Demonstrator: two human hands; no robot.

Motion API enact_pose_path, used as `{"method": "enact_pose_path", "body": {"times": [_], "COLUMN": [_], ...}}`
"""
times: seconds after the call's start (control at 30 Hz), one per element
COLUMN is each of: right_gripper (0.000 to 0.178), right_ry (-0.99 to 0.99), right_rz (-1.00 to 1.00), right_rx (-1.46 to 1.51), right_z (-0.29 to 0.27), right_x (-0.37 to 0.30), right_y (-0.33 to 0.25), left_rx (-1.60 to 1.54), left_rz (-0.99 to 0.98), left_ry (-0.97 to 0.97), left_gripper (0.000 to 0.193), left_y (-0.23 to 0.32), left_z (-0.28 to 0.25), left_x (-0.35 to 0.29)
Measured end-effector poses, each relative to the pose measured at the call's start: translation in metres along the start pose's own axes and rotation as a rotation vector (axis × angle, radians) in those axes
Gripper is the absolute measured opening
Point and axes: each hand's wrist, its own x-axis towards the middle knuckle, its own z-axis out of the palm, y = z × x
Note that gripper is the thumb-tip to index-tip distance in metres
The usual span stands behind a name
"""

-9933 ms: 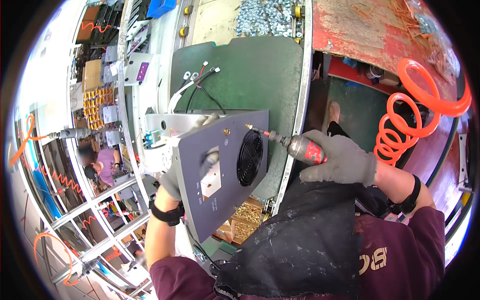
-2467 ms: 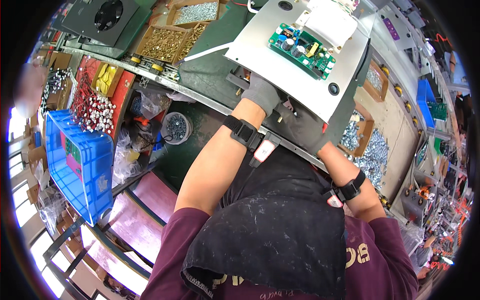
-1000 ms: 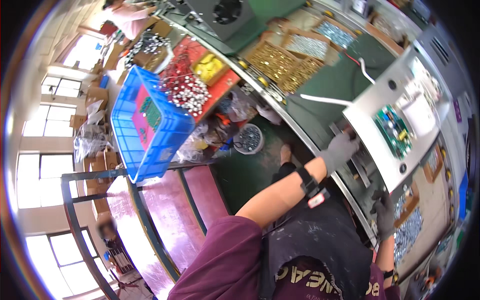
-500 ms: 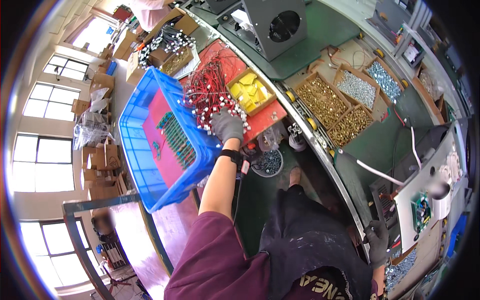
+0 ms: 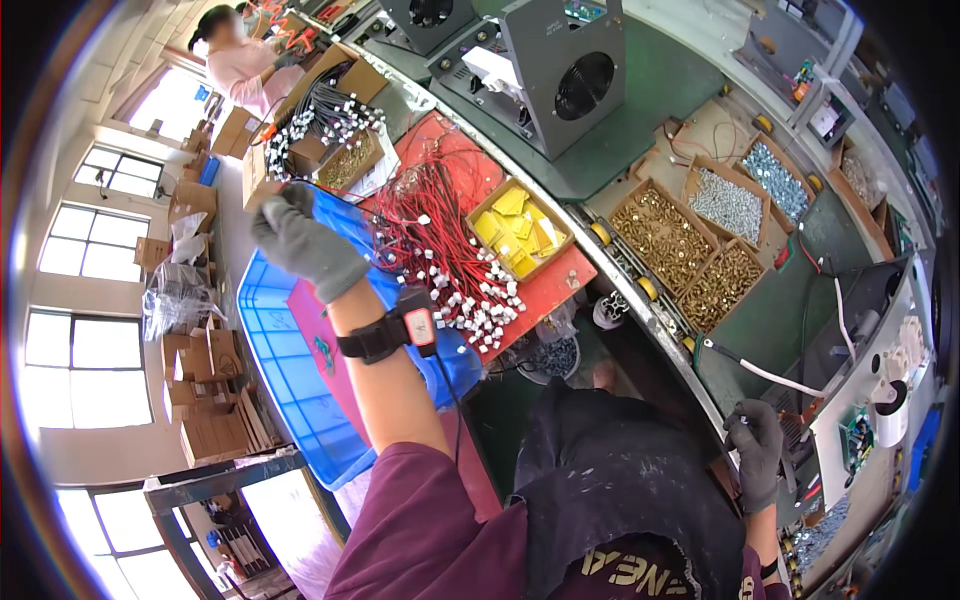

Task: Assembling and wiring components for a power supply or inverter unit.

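Observation:
My left hand (image 5: 305, 240), in a grey glove, is raised over the far rim of the blue plastic bin (image 5: 268, 300). Its fingers are curled together, and what they may hold cannot be made out. Beside it, a heap of red and black wires with white connectors (image 5: 440, 250) lies on the red board (image 5: 570, 280). A small carton of yellow pieces (image 5: 517, 228) sits on that board too. My right hand (image 5: 757, 455), also gloved, is closed beside the grey panel with a circuit board (image 5: 855, 435); anything in its fingers is too small to name.
Cardboard trays of brass-coloured fasteners (image 5: 660, 225) and silver screws (image 5: 725, 195) stand along the bench. A grey metal housing with a fan (image 5: 570, 80) is at the far side. Black cables with white connectors (image 5: 330, 115) spill from a carton. A person (image 5: 240, 65) works at the back left.
My left hand has left the wire heap, moving left and away over the blue bin. My right hand stays by the grey panel. The view has shifted, bringing the other person further in.

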Motion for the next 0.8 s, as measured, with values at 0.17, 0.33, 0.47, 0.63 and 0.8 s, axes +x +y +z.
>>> {"method": "enact_pose_path", "body": {"times": [0.17, 0.33, 0.47, 0.63, 0.8], "right_gripper": [0.020, 0.022, 0.022, 0.019, 0.016], "right_ry": [-0.043, -0.061, -0.110, -0.122, -0.093], "right_rz": [-0.059, 0.006, -0.028, -0.088, -0.084], "right_rx": [-0.008, -0.001, -0.004, -0.045, -0.051], "right_z": [0.017, 0.026, 0.028, 0.028, 0.031], "right_x": [0.005, 0.005, 0.003, -0.001, -0.005], "right_y": [-0.011, -0.012, -0.010, -0.010, -0.012], "left_rx": [0.066, 0.059, 1.229, 0.883, 0.588], "left_rz": [0.418, 0.482, 0.482, 0.539, 0.705], "left_ry": [-0.002, 0.010, -0.503, -0.046, -0.291], "left_gripper": [0.021, 0.020, 0.021, 0.019, 0.016], "left_y": [0.056, 0.095, 0.067, 0.070, 0.071], "left_z": [0.022, 0.014, 0.023, 0.013, 0.015], "left_x": [0.034, 0.074, 0.080, 0.102, 0.109]}}
